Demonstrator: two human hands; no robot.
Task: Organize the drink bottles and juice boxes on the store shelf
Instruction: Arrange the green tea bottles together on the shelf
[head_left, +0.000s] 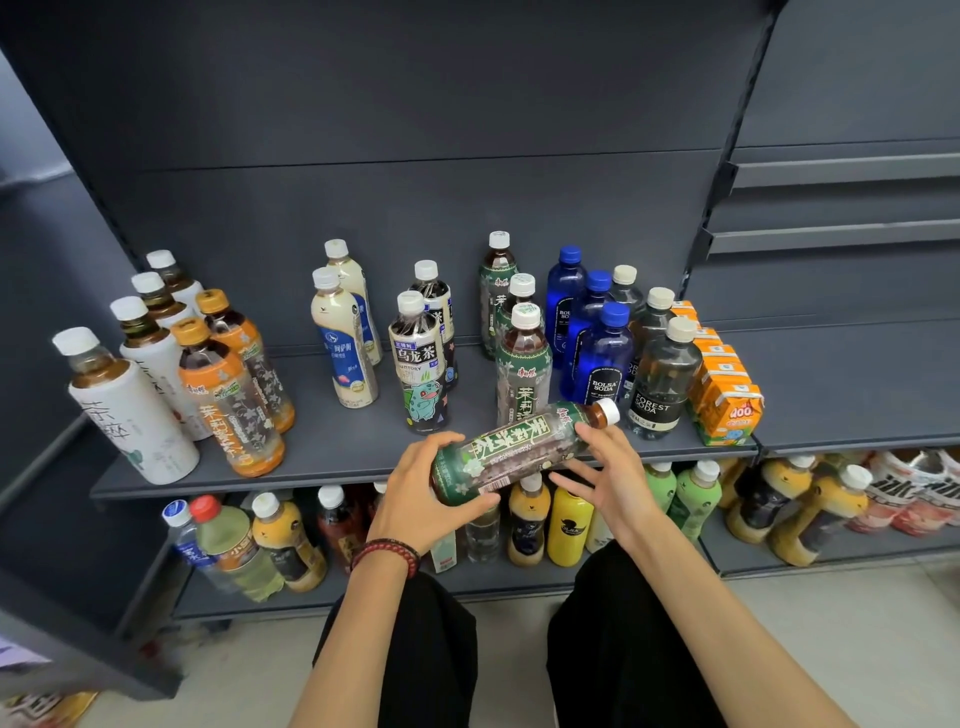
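A green-label tea bottle (519, 447) lies on its side in front of the shelf (332, 467), white cap pointing right. My left hand (421, 488) grips its bottom end. My right hand (608, 467) touches its neck with the fingers spread. On the shelf stand rows of bottles: white-label tea (130, 410) at the left, orange-label tea (228, 400), milk tea (343, 348), oolong tea (418, 364), three green-label tea bottles (522, 358), blue soda bottles (597, 353), dark soda bottles (662, 379). Orange juice boxes (724, 400) line the right end.
The lower shelf (519, 582) holds several mixed bottles, yellow, green and clear. A second shelf bay (852, 384) to the right has wrapped packs (914, 493) below. My knees in black trousers are close to the lower shelf.
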